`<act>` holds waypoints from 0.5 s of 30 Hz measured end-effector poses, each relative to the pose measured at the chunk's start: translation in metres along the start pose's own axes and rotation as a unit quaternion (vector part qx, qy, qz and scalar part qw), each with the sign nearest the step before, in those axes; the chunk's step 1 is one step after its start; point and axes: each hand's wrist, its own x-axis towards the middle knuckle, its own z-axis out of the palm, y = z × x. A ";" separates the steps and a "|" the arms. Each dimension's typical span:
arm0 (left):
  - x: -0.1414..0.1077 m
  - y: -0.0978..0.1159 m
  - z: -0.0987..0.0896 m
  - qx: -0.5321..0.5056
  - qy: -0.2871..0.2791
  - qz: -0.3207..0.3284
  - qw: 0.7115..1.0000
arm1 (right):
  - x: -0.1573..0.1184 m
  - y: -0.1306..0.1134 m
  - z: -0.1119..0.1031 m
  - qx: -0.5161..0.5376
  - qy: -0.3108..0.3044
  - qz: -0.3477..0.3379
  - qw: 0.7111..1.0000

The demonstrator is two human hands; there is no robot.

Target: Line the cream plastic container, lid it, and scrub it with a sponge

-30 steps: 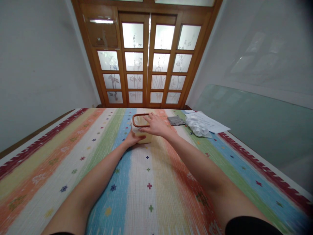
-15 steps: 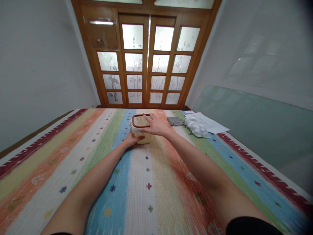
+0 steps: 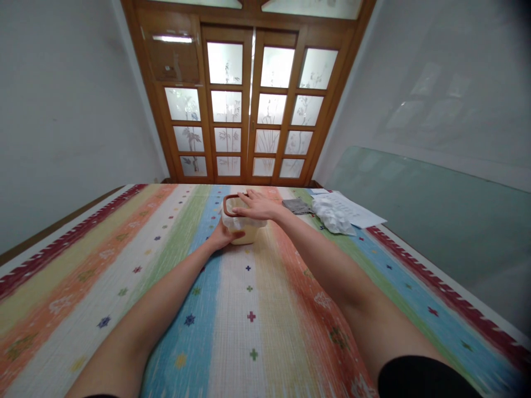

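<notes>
A small cream-yellow bin (image 3: 248, 236) with a brown rim stands upright on the striped tablecloth. A thin whitish plastic liner (image 3: 232, 222) hangs over its upper wall, below the rim. My left hand (image 3: 223, 236) is wrapped round the bin's left side, its thumb across the front. Over the right part of the brown rim (image 3: 226, 205) lies my right hand (image 3: 259, 207), palm down, with its fingers stretched out and spread. The right hand covers that part of the rim, so its contact there is partly hidden.
Right of the bin lie a folded grey cloth (image 3: 296, 207), a crumpled white plastic bag (image 3: 332, 214) and printed paper sheets (image 3: 362, 214). A greenish glass panel (image 3: 435, 210) leans along the right wall. Wooden glazed doors (image 3: 253, 110) stand beyond the table.
My right hand has shifted slightly left and flattened over the rim. The liner now shows bulging out below the rim on the right. My left hand keeps its grip.
</notes>
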 end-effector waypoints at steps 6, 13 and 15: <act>0.000 -0.006 0.000 0.015 -0.012 -0.012 1.000 | 0.008 -0.004 0.000 -0.016 -0.010 -0.025 1.000; 0.000 -0.003 0.000 0.032 -0.010 0.004 0.999 | 0.012 -0.020 0.000 -0.034 0.014 -0.059 0.998; 0.001 0.001 -0.001 0.045 -0.017 0.009 0.999 | 0.017 -0.029 0.004 -0.045 0.019 -0.065 0.997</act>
